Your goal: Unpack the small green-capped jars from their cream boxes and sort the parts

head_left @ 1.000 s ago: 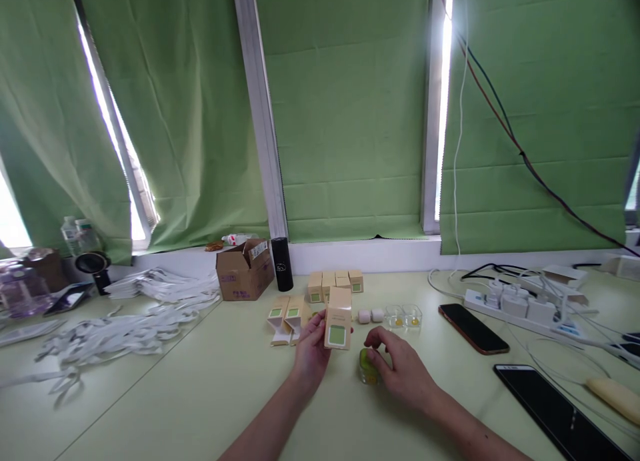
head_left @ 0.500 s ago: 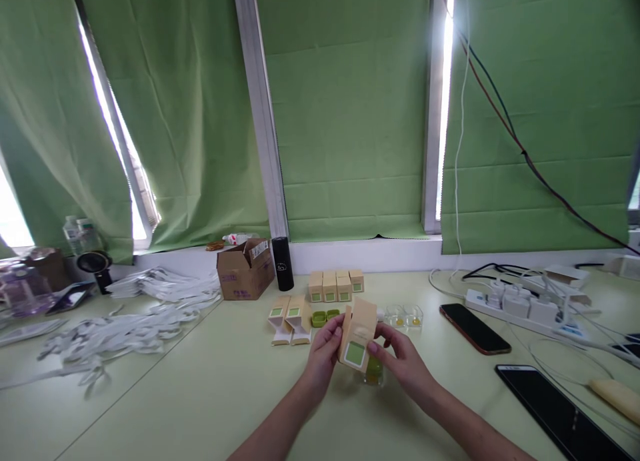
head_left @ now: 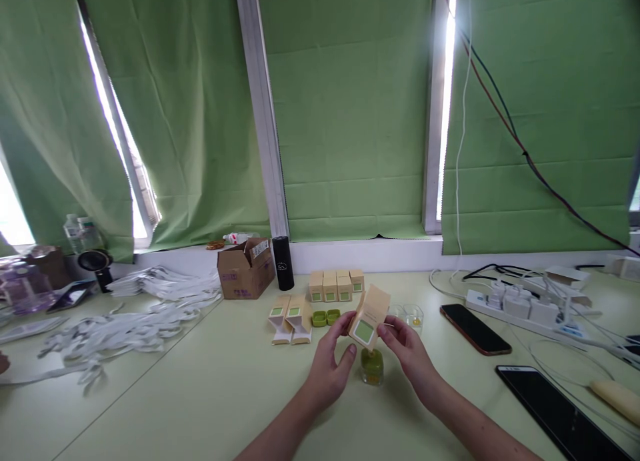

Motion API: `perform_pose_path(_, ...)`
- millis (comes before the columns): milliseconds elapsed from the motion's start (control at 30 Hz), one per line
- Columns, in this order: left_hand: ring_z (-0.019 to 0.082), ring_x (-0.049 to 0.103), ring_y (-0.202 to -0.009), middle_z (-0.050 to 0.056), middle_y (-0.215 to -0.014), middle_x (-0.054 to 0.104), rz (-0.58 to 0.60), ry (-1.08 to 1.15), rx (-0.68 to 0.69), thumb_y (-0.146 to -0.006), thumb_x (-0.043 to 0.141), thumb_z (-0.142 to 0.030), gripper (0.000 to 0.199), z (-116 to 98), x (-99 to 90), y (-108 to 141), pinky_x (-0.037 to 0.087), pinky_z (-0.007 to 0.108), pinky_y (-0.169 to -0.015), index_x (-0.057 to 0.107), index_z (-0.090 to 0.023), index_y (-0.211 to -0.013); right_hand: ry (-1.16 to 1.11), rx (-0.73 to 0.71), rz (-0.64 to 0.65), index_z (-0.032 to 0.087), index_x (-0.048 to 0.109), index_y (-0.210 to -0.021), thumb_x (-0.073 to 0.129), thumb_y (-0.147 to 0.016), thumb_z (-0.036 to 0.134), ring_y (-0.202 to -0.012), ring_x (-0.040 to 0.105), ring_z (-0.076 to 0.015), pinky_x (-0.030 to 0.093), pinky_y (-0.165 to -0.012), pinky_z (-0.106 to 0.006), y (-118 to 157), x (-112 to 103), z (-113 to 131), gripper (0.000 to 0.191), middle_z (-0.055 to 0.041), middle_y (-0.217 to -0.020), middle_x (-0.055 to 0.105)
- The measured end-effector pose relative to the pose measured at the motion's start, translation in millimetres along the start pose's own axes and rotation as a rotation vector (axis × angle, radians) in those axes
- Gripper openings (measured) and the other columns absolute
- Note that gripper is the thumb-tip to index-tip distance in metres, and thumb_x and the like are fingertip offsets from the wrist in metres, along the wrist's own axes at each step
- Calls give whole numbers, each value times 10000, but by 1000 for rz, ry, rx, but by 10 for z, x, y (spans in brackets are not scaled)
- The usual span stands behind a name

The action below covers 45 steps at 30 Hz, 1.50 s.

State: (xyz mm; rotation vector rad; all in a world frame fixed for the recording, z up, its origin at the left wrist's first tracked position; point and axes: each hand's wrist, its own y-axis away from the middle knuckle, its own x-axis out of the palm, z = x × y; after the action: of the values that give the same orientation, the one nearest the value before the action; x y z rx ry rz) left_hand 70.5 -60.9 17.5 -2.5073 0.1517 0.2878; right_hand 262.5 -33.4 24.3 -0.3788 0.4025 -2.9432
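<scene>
White straps (head_left: 145, 329), heaped. Cardboard box (head_left: 246, 274), flaps up; purple print on its sides and a white label, wording apparently too small to read. Black cylinder (head_left: 283, 264), upright, small white mark. Two open cartons (head_left: 291, 312), tan, side by side, green square labels. Four small cartons (head_left: 336, 285), tan, in a row, green labels low on the fronts. Two green square pieces (head_left: 326, 317), adjoining. Left hand (head_left: 327, 371), grasping the left edge of the held carton (head_left: 373, 312), tan, tilted, green label white-bordered, fine print illegible, raised above the green-topped jar (head_left: 372, 368). Right hand (head_left: 409, 354), pinching that carton's right edge. Clear containers (head_left: 413, 314), beyond the right hand. Dark phone (head_left: 475, 329), lying flat.
</scene>
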Motion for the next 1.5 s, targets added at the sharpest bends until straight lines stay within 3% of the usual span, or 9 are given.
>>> perform_pose_path(233,309,525,-1376,118,-1484,576,6,-68,1,-994,559,-327,484,-63,25,-23,413,493,-1166,482,-236,-1464,14,15,5,236,671,-1032,803,-662,764,-972,757,-356,585,-868,-486,20,21,-81,659,-109,-895,811)
perform_pose_path(867,322,527,-1368,139,-1460,571,3,34,-34,-980,599,-373,468,-39,33,-30,408,512,-1169,495,-226,-1413,96,-8,75,233,570,-1162,787,-771,655,-981,740,-312,519,-881,-452,-12,-48,-232,615,-103,-994,806)
perform_pose_path(1233,305,534,-1359,130,-1441,578,15,63,-35,-978,594,-337,444,-70,45,-40,417,488,-1155,480,-233,-1394,110,-37,76,228,638,-1196,809,-779,592,-1052,713,-309,539,-938,-452,13,-23,-214,579,-113,-1086,787)
perform_pose_path(1500,309,558,-1327,126,-1415,592,-5,122,-45,-915,612,-249,462,-94,47,-42,445,487,-1129,501,-227,-1363,76,-34,80,213,690,-1104,850,-719,621,-966,736,-313,567,-874,-435,17,-9,-162,583,-118,-994,802)
